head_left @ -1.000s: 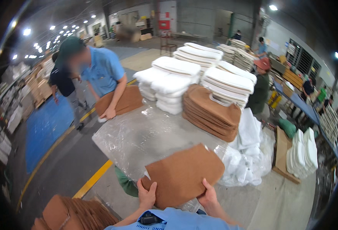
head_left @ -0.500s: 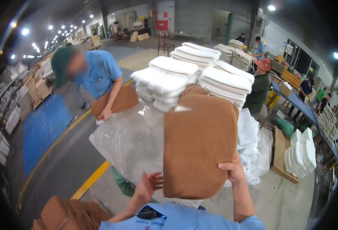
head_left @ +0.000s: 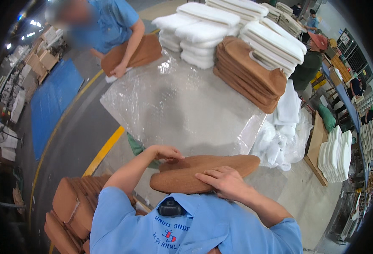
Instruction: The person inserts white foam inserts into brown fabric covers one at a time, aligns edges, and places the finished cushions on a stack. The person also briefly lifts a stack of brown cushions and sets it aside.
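Observation:
Close to my chest I hold a brown fabric-covered seat cushion point(head_left: 182, 178), turned almost edge-on, with two brown layers or edges showing. My left hand point(head_left: 167, 152) has its fingers bent at the far left edge. My right hand point(head_left: 223, 181) grips the right part, fingers over the near face. Just beyond lies a table covered in clear plastic sheet point(head_left: 186, 110). On its far right side stands a stack of similar brown cushions point(head_left: 248, 76), beside white padded cushions point(head_left: 203, 36).
Across the table at left, a co-worker in blue holds another brown cushion point(head_left: 135, 55). More brown cushions point(head_left: 74, 207) are piled at my lower left. White wrapped material point(head_left: 279, 135) sits by the table's right side. A blue mat point(head_left: 53, 106) covers floor at left.
The brown cushion has come off the table side toward my chest and tipped from face-on to nearly edge-on. My left hand has taken hold of it; my right hand has shifted over its face.

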Demonstrator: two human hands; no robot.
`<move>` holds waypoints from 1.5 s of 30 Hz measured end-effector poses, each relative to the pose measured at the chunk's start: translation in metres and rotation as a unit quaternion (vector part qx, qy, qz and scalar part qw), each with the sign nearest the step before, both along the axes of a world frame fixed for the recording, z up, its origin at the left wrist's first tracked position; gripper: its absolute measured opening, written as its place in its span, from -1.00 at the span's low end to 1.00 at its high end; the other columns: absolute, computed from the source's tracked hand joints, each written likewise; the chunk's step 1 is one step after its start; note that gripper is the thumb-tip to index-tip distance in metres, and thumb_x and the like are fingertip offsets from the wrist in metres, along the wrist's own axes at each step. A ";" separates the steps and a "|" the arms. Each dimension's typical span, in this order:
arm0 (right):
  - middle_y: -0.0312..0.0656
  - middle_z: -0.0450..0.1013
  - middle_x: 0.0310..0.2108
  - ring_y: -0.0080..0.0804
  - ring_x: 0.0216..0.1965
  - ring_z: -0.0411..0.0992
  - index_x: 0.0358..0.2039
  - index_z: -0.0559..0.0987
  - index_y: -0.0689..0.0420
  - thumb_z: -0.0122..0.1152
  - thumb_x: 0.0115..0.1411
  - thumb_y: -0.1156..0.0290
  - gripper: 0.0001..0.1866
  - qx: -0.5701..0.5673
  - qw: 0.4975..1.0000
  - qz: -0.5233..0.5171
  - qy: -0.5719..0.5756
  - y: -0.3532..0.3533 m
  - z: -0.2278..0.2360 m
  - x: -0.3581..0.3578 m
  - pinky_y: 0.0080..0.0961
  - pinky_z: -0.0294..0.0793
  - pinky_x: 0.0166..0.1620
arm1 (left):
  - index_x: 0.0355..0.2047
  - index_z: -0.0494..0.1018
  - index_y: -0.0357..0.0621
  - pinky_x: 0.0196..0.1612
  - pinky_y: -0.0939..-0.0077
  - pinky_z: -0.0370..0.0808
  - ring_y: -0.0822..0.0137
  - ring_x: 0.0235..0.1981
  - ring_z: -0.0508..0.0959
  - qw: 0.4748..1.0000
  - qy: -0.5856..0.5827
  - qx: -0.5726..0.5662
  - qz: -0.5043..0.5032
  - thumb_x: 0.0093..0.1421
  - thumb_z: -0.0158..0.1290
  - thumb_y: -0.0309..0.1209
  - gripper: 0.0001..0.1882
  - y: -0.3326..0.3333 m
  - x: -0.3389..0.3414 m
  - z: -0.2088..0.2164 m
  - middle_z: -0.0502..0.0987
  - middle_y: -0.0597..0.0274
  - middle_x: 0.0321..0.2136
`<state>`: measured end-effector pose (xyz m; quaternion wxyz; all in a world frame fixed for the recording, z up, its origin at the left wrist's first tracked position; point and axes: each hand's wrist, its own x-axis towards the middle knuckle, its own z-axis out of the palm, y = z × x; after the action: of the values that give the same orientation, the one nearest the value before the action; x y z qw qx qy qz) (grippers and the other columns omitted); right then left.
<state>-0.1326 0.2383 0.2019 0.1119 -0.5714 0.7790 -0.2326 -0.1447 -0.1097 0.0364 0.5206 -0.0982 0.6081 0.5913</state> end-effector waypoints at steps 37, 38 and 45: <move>0.03 0.65 0.00 -0.02 0.06 0.61 -0.07 0.76 0.12 0.51 0.13 0.06 -0.54 0.266 0.861 -0.405 -0.152 0.087 -0.066 -0.085 -0.11 0.62 0.06 | 0.07 0.57 -0.29 0.00 0.16 0.62 -0.05 -0.13 0.72 0.914 0.271 -0.300 -0.043 0.22 0.28 -0.06 -0.42 0.119 -0.002 -0.007 0.69 -0.14 -0.11; 0.04 0.65 -0.01 -0.01 0.05 0.61 -0.07 0.76 0.12 0.53 0.12 0.08 -0.54 0.269 0.854 -0.412 -0.166 0.085 -0.065 -0.084 -0.11 0.62 0.06 | 0.07 0.57 -0.29 -0.01 0.18 0.63 -0.03 -0.15 0.72 0.908 0.284 -0.303 -0.050 0.21 0.28 -0.08 -0.42 0.119 -0.003 -0.010 0.70 -0.13 -0.13; 0.14 0.58 0.05 0.10 0.10 0.57 0.06 0.64 0.16 0.49 0.14 0.08 -0.44 0.291 0.882 -0.324 -0.177 0.089 -0.067 -0.078 -0.06 0.58 0.09 | 0.00 0.62 -0.25 -0.05 0.22 0.63 0.02 -0.22 0.73 0.883 0.362 -0.273 -0.123 0.20 0.26 -0.20 -0.55 0.120 -0.003 -0.027 0.73 -0.04 -0.21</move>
<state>-0.2110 0.3273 0.1352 0.3274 -0.1779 0.9208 -0.1156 -0.1480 0.0106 0.0097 0.2857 0.0597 0.8985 0.3278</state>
